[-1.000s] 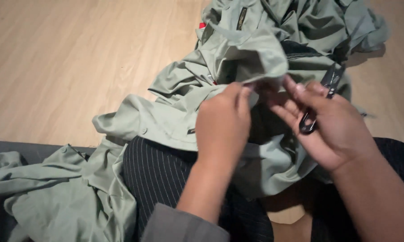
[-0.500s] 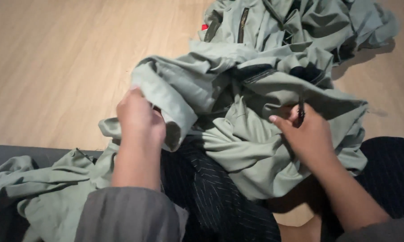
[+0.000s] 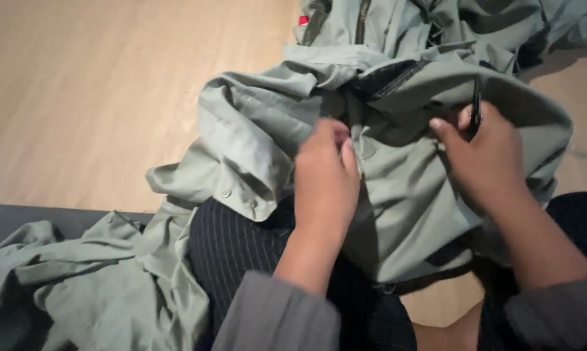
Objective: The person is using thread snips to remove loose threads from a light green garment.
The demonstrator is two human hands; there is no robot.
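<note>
Lying across the lap and spilling onto the wooden floor: pale green garment. Left hand pinches a fold at its centre. Right hand, just right, presses the cloth while gripping a slim black tool. More green cloth near left.

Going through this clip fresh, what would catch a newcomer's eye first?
A big heap of sage-green garment fills the middle, draped over the person's lap in dark pinstriped trousers and spilling onto the light wooden floor. The left hand pinches the fabric near its centre, while the right hand rests on it holding a slim dark tool, too little of which shows to name. A small red tag stands out at the top.
</note>
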